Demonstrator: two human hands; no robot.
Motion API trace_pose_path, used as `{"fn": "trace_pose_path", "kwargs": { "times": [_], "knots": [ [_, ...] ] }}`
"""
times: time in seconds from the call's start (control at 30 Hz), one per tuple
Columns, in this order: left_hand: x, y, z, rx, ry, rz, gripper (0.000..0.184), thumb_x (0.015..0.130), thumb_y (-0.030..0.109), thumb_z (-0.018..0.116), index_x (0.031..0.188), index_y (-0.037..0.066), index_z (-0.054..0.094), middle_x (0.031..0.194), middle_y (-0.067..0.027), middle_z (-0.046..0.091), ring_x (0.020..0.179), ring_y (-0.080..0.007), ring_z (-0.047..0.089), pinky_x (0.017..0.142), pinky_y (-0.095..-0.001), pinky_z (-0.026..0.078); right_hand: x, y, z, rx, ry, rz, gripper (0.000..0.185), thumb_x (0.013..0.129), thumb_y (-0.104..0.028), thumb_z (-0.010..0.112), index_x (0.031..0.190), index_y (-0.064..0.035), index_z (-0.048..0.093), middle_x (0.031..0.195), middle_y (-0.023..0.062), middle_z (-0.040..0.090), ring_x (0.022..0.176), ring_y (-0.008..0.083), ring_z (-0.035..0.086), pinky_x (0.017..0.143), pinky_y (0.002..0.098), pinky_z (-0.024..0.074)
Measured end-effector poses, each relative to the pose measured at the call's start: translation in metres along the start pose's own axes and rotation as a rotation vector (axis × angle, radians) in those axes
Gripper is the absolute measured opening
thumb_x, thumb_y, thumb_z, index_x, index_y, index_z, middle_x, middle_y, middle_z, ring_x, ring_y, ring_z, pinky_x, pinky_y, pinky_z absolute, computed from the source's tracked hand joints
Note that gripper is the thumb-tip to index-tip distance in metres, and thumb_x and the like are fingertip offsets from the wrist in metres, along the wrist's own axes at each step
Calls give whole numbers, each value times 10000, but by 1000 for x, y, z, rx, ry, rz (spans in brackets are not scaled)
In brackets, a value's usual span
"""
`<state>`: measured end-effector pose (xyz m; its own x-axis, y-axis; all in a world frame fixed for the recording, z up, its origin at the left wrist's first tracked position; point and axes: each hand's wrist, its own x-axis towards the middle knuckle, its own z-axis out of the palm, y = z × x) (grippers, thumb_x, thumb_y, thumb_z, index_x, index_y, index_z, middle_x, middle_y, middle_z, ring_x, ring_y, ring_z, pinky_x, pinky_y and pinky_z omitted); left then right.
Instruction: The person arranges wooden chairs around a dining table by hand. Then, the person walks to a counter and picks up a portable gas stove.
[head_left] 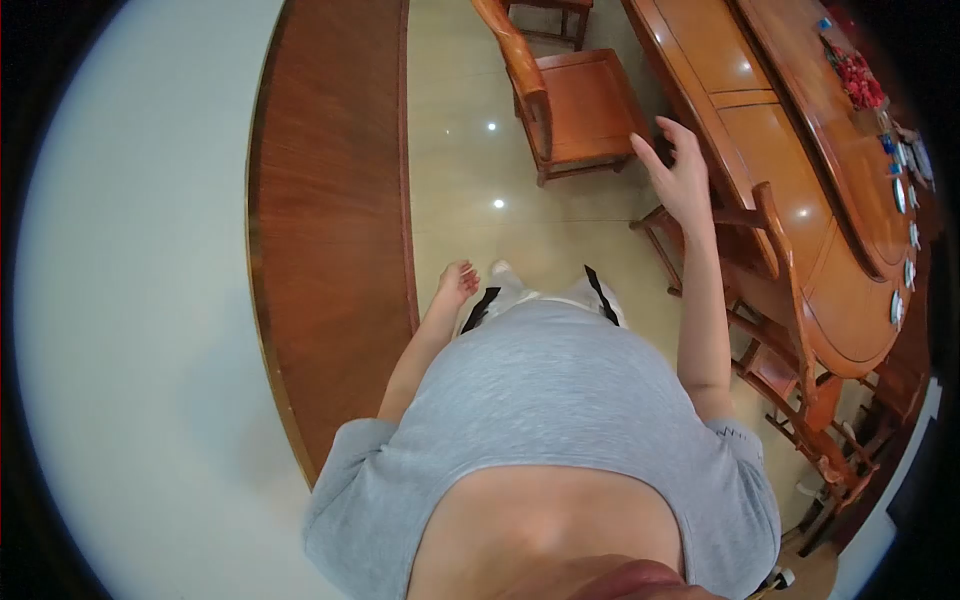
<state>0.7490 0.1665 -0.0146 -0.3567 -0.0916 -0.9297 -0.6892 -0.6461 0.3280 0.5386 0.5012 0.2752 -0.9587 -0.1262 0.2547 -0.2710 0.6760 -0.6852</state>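
My right hand (682, 178) reaches forward with thumb and fingers apart and nothing between them. It is nearest to a wooden chair (592, 105) with a flat seat and curved backrest, and to the edge of a large polished wooden table (745, 115). I cannot tell whether the fingertips touch either one. My left hand (460, 283) hangs low beside my left thigh, its fingers loosely bent and a little apart. No object shows in it.
Pale shiny floor tiles (450, 170) run between the chair and a long brown wooden panel (330, 190) on the left. More wooden chairs (790, 270) stand along the table at right. Red items (858, 80) and several small dishes (898, 195) are on the table.
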Motion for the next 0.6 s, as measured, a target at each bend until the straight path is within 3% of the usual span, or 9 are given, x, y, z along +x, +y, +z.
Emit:
{"fn": "trace_pose_path", "kwargs": {
  "times": [0.1, 0.27, 0.4, 0.5, 0.6],
  "knots": [
    [11, 33, -52, -87, 58, 8, 248, 888, 277, 579, 1032, 79, 543, 832, -71, 587, 720, -201, 569, 616, -328, 469, 39, -12, 66, 159, -110, 140, 833, 827, -594, 635, 1340, 40, 468, 1365, 263, 469, 1271, 365, 469, 1052, 415, 383],
    [25, 77, -88, -259, 96, 83, 205, 875, 259, 585, 971, 81, 551, 787, -72, 563, 683, -213, 563, 595, -339, 468, 78, -54, 127, 364, -210, 264, 913, 808, -648, 616, 1359, 57, 433, 1346, 263, 498, 1262, 353, 486, 1040, 408, 394],
    [55, 108, -75, -243, 16, 49, 183, 890, 249, 563, 976, 88, 548, 779, -66, 568, 688, -214, 567, 592, -342, 469, 114, -56, 155, 393, -248, 314, 917, 804, -614, 645, 1371, 67, 407, 1287, 255, 550, 1226, 340, 524, 1007, 385, 422],
    [87, 133, -53, -213, 1, 3, 177, 903, 253, 546, 993, 100, 543, 776, -61, 574, 686, -216, 572, 590, -342, 469, 135, -44, 180, 205, -213, 233, 851, 798, -555, 682, 1317, 73, 437, 1208, 270, 593, 1126, 328, 596, 945, 384, 463],
    [102, 164, -36, -168, -17, -21, 182, 909, 264, 538, 1003, 109, 538, 778, -59, 581, 667, -212, 575, 590, -344, 471, 153, -27, 187, -119, -391, 230, 706, 770, -459, 735, 1181, 55, 479, 1030, 297, 636, 988, 374, 647, 859, 441, 497]
  ]
}}
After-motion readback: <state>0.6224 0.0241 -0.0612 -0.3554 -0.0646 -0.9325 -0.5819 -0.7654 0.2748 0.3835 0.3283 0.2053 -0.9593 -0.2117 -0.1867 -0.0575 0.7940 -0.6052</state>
